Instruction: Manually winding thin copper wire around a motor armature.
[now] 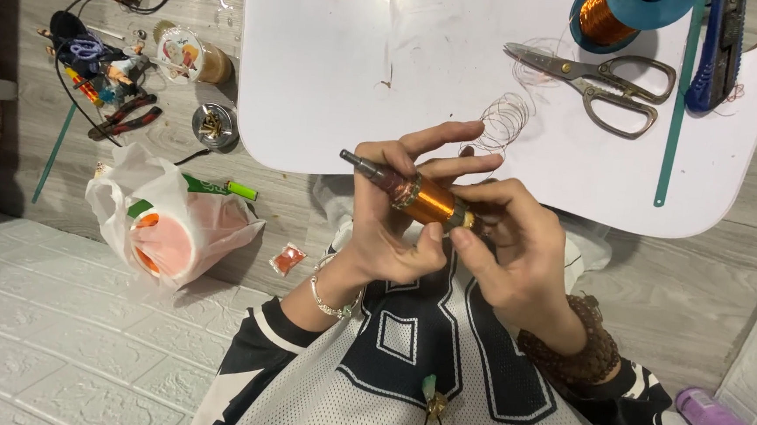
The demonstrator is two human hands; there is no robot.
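Both hands clamp a cylindrical copper-wound rotor (423, 198) — left hand (391, 226) around its steel shaft end, right hand (516, 247) pinching the other — just off the white table's (361, 71) near edge.

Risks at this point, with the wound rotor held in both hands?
1. The loose wire loops lying on the white table run toward the copper-wound rotor; the thin wire could snag or kink.
2. Left hand and right hand hold the rotor in the air off the table's edge; a slip could drop it to the floor.
3. The open scissors lie close to the loops.
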